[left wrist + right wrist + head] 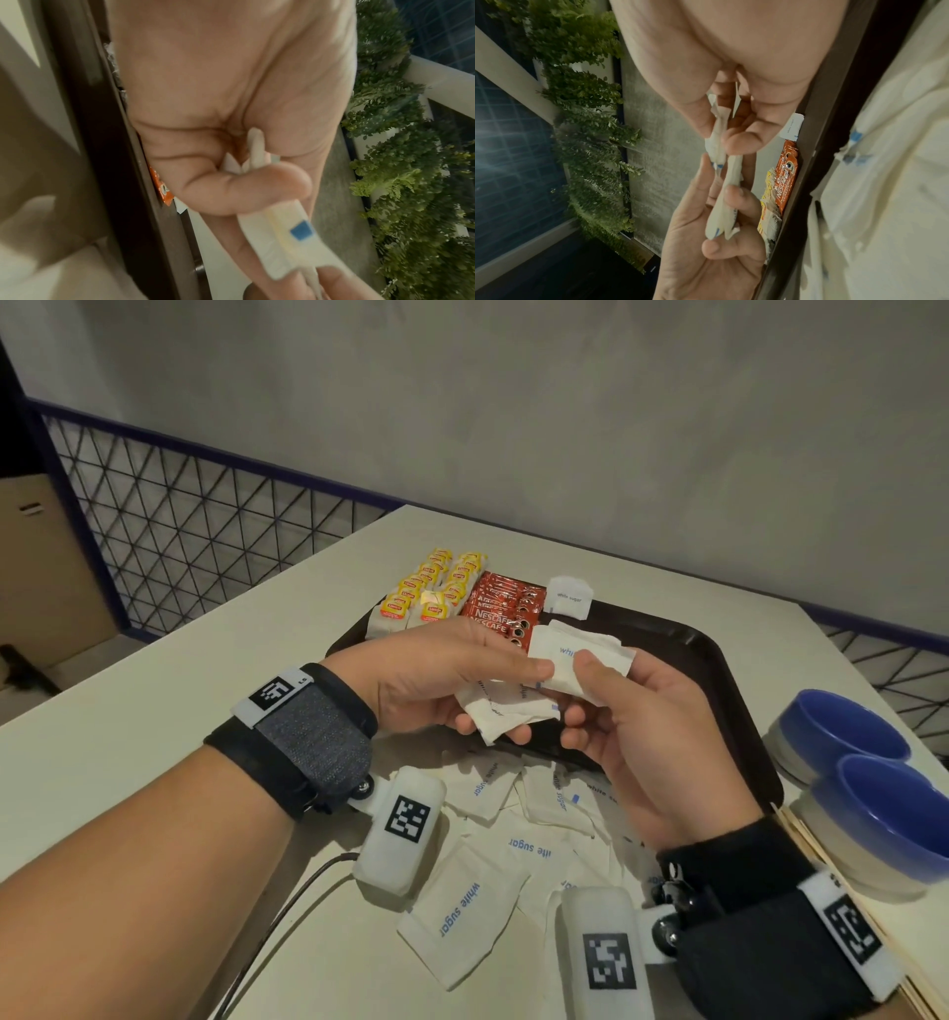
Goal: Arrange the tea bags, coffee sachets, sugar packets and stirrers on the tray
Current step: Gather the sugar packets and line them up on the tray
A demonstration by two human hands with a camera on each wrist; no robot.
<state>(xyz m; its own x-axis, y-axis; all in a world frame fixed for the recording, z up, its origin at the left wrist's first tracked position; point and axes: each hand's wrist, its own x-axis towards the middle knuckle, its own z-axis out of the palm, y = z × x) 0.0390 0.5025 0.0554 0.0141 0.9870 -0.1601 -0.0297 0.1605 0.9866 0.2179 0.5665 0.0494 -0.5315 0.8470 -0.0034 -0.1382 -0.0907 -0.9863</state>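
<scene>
head view: looking down and forward over the table (pixel 154 721) at both hands. left wrist view: sitting close against the palm, facing along the fingers. right wrist view: likewise. all are sharing the dark tray (pixel 719 660) rim.

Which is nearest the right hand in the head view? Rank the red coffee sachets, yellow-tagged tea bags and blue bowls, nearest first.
From the right hand:
1. Red coffee sachets, on the tray just beyond the fingers.
2. Blue bowls, off to the right.
3. Yellow-tagged tea bags, tray's far-left corner.

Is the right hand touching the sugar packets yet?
Touching. The head view shows the right hand with its thumb pinching the sugar packets.
</scene>
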